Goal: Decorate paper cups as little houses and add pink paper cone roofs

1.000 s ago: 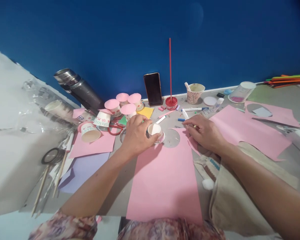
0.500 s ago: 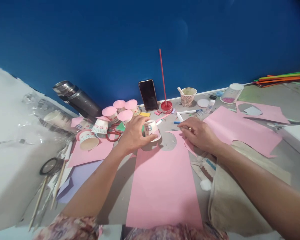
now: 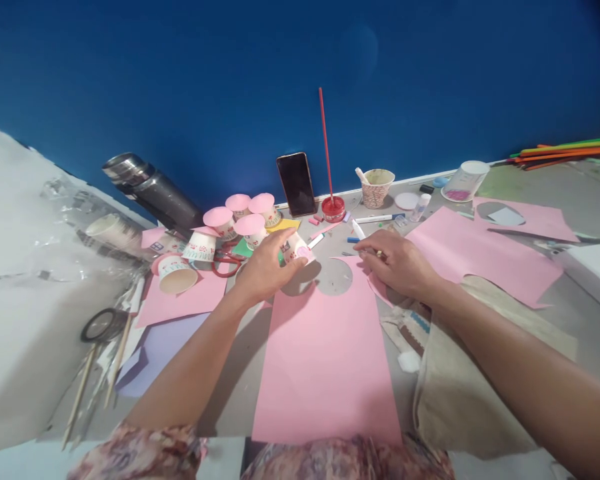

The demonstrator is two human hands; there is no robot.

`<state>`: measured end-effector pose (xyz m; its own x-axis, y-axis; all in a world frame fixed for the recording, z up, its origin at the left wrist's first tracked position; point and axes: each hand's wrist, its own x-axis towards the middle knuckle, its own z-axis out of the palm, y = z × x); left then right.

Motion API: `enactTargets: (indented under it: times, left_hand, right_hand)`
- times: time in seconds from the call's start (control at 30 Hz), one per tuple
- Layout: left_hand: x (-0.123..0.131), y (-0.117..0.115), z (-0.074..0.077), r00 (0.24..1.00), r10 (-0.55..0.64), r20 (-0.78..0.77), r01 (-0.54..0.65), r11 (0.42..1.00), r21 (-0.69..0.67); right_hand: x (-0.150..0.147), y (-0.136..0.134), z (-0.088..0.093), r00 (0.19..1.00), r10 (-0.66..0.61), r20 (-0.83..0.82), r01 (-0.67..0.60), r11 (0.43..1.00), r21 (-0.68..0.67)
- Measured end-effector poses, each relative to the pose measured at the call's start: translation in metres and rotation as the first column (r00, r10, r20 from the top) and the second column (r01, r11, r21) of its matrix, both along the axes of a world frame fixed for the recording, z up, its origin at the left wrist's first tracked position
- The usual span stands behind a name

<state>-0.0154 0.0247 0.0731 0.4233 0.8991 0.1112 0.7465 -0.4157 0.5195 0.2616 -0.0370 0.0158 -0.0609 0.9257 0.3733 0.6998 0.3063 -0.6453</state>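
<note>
My left hand [image 3: 265, 267] is closed round a small paper cup [image 3: 296, 248] with a pink paper disc on its end, lifted and tilted just above the table. Below it lies a long pink paper sheet [image 3: 325, 360] with a round hole [image 3: 334, 277] cut near its top. My right hand [image 3: 397, 263] rests on the sheet's upper right edge, fingers curled round a thin pencil-like stick whose tip shows between them. A white marker [image 3: 359, 230] lies just beyond the fingers.
Several pink-topped paper cups [image 3: 240, 217], an open cup [image 3: 175, 273], red scissors [image 3: 225, 261] and a steel flask [image 3: 150, 190] stand at the left. A phone [image 3: 296, 183], a red stick in a red pot [image 3: 333, 208], a patterned cup [image 3: 377, 187] and more pink paper [image 3: 475, 257] lie behind.
My left hand has lifted the cup off the pink sheet, turned it over and tilted it away towards the other cups. My right hand has stayed nearly still.
</note>
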Motion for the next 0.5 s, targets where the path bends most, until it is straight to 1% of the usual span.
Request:
enactTargets:
  times: [0.1, 0.17, 0.23, 0.3, 0.33, 0.4, 0.47, 0.5]
  left_hand:
    - [0.000, -0.017, -0.005, 0.996, -0.041, -0.078, 0.045, 0.997, 0.061]
    - [0.000, -0.034, -0.013, 0.984, -0.104, -0.144, 0.121, 0.986, 0.116]
    - [0.001, -0.049, -0.022, 0.959, -0.194, -0.205, 0.223, 0.966, 0.130]
    - [0.001, -0.060, -0.027, 0.941, -0.257, -0.220, 0.291, 0.946, 0.139]
    - [0.001, -0.062, -0.028, 0.941, -0.269, -0.206, 0.303, 0.941, 0.151]
    - [0.000, -0.058, -0.025, 0.962, -0.242, -0.127, 0.265, 0.941, 0.209]
    - [-0.002, -0.042, -0.018, 0.989, -0.146, -0.022, 0.146, 0.947, 0.286]
    - [-0.003, -0.031, -0.015, 0.997, -0.071, 0.016, 0.062, 0.946, 0.319]
  right_hand:
    - [0.000, 0.000, 0.000, 1.000, 0.012, 0.012, -0.012, 1.000, 0.002]
    - [0.001, 0.000, -0.002, 1.000, 0.020, 0.015, -0.021, 1.000, 0.015]
    - [0.002, 0.001, -0.004, 1.000, 0.026, 0.011, -0.027, 0.999, 0.036]
    - [0.003, 0.002, -0.005, 1.000, 0.028, 0.006, -0.028, 0.998, 0.054]
    - [0.003, 0.002, -0.006, 1.000, 0.028, 0.005, -0.028, 0.998, 0.059]
    - [0.003, 0.003, -0.007, 1.000, 0.028, 0.002, -0.028, 0.998, 0.064]
    - [0.004, 0.003, -0.007, 1.000, 0.030, 0.000, -0.030, 0.997, 0.066]
    - [0.004, 0.003, -0.007, 1.000, 0.030, 0.002, -0.030, 0.997, 0.067]
